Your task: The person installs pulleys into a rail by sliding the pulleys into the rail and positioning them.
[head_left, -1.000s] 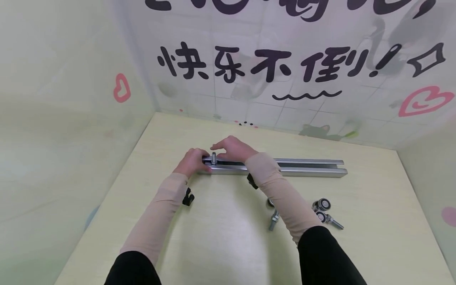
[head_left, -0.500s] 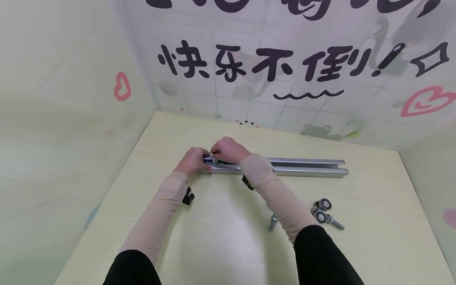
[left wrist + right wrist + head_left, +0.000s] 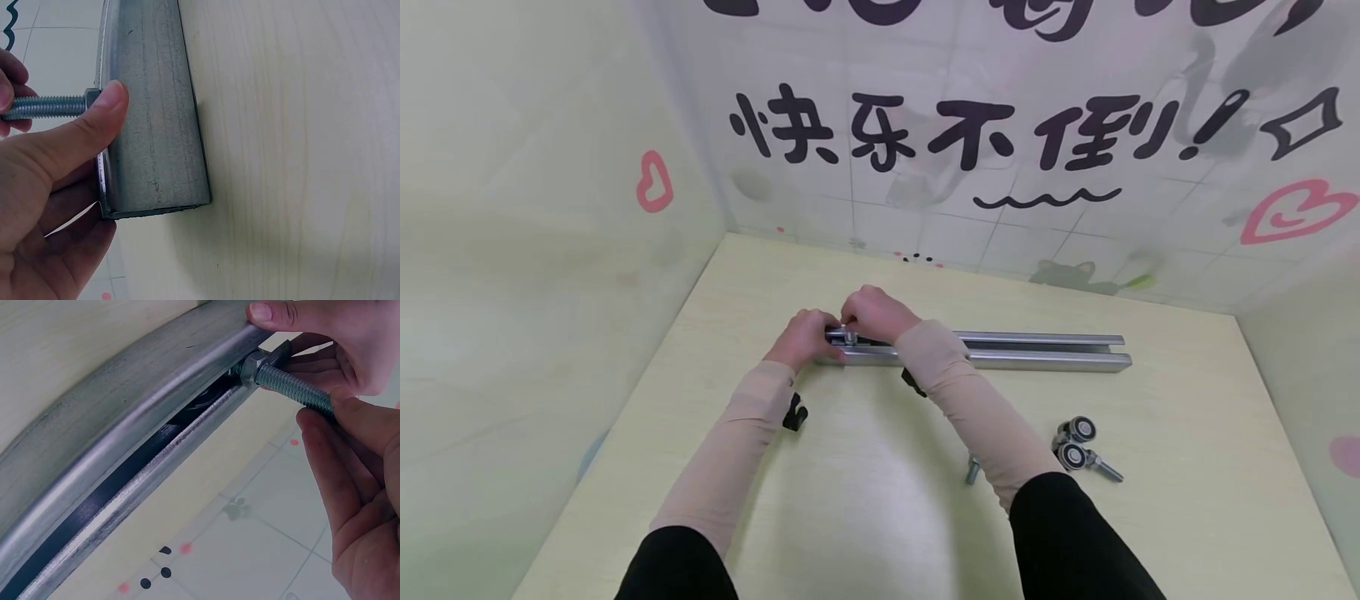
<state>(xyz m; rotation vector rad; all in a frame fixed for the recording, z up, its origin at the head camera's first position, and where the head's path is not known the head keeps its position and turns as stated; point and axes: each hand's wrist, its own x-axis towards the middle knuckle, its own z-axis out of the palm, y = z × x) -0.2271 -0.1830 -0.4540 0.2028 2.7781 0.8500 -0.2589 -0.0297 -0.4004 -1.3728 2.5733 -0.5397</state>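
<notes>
Right wrist view: the right grip [image 3: 356,478] closes in a pinch on a threaded bolt [image 3: 294,389] standing out of the slot [image 3: 94,503] near one end of a metal channel rail [image 3: 119,400] on the bench [image 3: 865,500]; the left grip [image 3: 356,334] clasps that end. Guiding the bolt along the slot seems in hand; next likely calls for a straight push.

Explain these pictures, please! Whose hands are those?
They belong to a person, not a robot. The wide view comes from a camera on the person's head; the close-ups come from one on each wrist. On the pale wood-grained table lies a long, slotted silver metal rail. The left hand holds one end of it. The right hand pinches a silver threaded metal bolt poking out of the rail. Nearer the person lie metal parts with round black-and-silver wheels.
</notes>
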